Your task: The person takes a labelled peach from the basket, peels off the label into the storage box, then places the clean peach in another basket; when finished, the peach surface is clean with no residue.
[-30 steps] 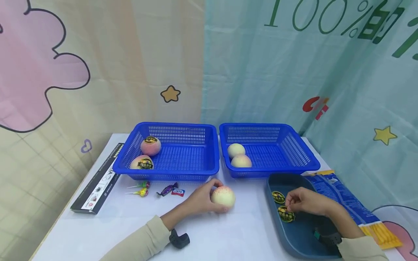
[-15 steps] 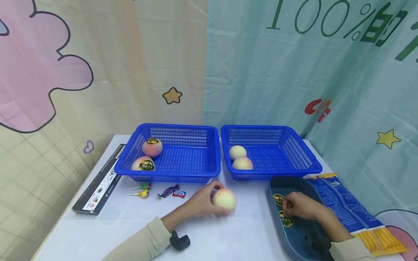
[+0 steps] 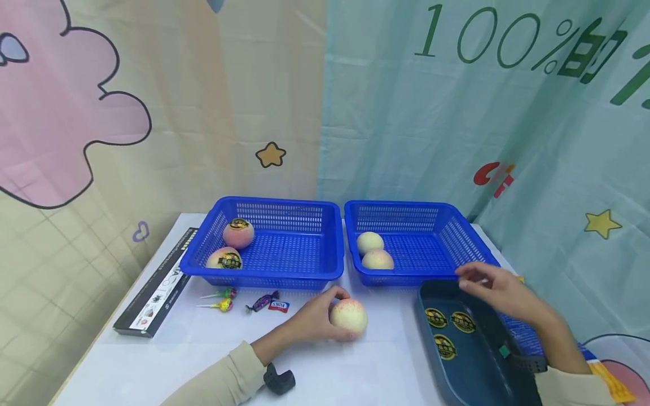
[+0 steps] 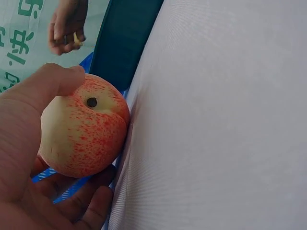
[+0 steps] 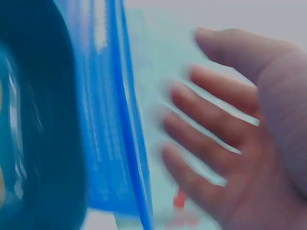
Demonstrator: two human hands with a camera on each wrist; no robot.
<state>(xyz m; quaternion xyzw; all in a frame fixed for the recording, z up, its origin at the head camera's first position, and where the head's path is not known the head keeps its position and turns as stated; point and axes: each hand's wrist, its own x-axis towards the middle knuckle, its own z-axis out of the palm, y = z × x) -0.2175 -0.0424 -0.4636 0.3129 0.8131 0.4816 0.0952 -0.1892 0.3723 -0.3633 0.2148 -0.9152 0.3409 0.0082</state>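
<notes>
My left hand grips a pale peach with a red-speckled top, low over the white table, thumb on one side and fingers on the other. In the left wrist view the peach turns its dark stem pit to the camera. Over the far right part of the dark blue-green tray, my right hand is raised with loosely bent fingers. Its palm and spread fingers, blurred in the right wrist view, hold nothing. Three black-and-gold round stickers lie in the tray.
The left blue basket holds two peaches with stickers; the right basket holds two plain ones. Lollipops, wrapped candies and a black box lie at left. A blue-yellow packet lies beyond the tray.
My right hand has lifted from the stickers and moved up and away to the right, its fingers loosening. A third sticker now shows. The left hand keeps the peach in place.
</notes>
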